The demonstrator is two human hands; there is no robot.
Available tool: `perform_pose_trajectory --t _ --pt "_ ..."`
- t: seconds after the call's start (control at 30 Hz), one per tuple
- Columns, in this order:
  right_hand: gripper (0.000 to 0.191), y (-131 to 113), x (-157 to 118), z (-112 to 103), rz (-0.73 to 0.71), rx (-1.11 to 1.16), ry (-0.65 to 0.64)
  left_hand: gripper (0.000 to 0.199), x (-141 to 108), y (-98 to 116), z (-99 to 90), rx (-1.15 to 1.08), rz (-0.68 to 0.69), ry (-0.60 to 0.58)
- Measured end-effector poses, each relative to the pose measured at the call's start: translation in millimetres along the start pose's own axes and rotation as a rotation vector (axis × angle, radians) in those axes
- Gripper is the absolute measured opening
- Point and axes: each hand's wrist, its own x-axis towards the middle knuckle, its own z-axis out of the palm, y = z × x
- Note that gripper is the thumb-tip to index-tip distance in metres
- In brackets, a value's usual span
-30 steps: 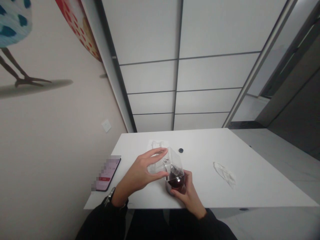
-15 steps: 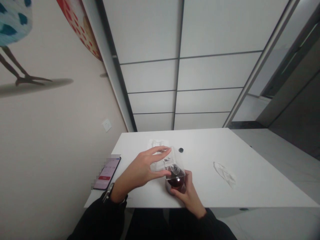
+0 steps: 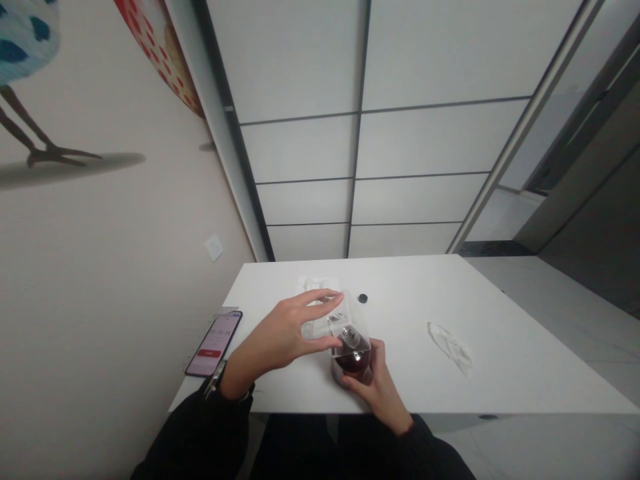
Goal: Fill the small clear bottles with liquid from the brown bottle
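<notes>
A clear plastic box stands tilted over a round, glossy dark-red bottle near the table's front edge. My left hand grips the box from the left, thumb low and fingers along its upper side. From the right, my right hand wraps round the bottle's lower part, thumb in front. The clear walls of the box cover the bottle's top, so I cannot tell how far the bottle sits inside. Just beyond them lies a small black cap.
Crumpled clear plastic lies on the white table to the right, and a pale, thin sheet lies behind my left hand. A phone rests at the left edge. A wall and white panels border the table.
Both hands keep their hold on the box and the bottle, almost unmoved. The view has shifted very slightly.
</notes>
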Motion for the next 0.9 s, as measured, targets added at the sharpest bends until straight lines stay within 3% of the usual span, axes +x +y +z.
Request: perform_pose_trajectory --t 0.53,0.9 --pt "0.079 2 2 -2 0.011 0.039 -0.021 0.059 19 20 -8.1 0.32 0.074 -0.255" --pt "0.082 -2 3 -1 0.021 0.089 -0.045 0.064 24 27 -9.5 0.391 0.071 -0.3"
